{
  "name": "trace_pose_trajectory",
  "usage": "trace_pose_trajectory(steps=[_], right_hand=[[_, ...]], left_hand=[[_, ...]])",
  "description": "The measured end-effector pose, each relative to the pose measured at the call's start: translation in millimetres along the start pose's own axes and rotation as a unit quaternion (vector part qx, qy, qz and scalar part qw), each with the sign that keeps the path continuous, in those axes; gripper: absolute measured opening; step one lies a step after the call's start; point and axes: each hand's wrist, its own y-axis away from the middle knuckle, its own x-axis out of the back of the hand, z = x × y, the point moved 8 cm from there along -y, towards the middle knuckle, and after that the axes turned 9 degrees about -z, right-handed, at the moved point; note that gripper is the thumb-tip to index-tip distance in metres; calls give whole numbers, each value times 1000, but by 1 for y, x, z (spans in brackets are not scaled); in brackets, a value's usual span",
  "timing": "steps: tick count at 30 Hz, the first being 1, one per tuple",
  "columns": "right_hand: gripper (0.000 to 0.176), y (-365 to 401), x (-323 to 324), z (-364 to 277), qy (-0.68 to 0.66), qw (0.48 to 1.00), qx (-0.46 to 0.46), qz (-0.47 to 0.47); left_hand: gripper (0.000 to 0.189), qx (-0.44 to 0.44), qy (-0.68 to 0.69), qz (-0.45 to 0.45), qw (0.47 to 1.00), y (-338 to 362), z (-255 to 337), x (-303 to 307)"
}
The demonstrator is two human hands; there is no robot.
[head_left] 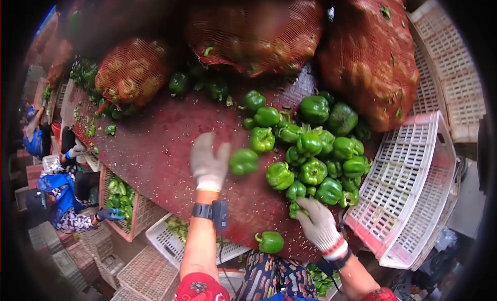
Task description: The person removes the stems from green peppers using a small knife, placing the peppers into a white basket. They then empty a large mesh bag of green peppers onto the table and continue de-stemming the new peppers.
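Observation:
My left hand (pixel 209 161), in a white glove, is over the red table (pixel 155 140) with thumb and fingers apart. Just right of it is a slightly blurred green pepper (pixel 243 161), apart from the fingers or barely beside them. My right hand (pixel 317 226), also gloved, has its fingertips on a small green pepper (pixel 295 210) at the near edge of a heap of green peppers (pixel 313 171). A single pepper (pixel 269 242) lies near the table's front edge, between my forearms.
Red mesh sacks (pixel 253 37) stand along the far side, one (pixel 370 57) behind the heap. White-and-pink crates (pixel 401 187) are at the right. Left, people in blue vests (pixel 64 195) sit near a crate of peppers (pixel 120 200). Another crate (pixel 168 239) is below the table edge.

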Motion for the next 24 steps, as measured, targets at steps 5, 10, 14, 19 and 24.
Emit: trace_pose_trajectory(steps=[5,10,14,19,24], right_hand=[[45,-174,10,-118,118,959,220,135],[61,-335,-43,-213,258,915,287,114],[62,-427,-65,-261,353,914,197,42],[33,-531,-79,-238,437,896,59,-58],[34,-499,-84,-255,536,828,124,-104]], left_hand=[[77,287,-206,60,934,74,-147,-32],[86,324,-177,1,930,68,-145,-31],[87,321,-165,4,932,67,-146,-26],[87,314,-153,14,937,68,-147,-25],[87,326,-149,-6,933,69,-149,-25]])
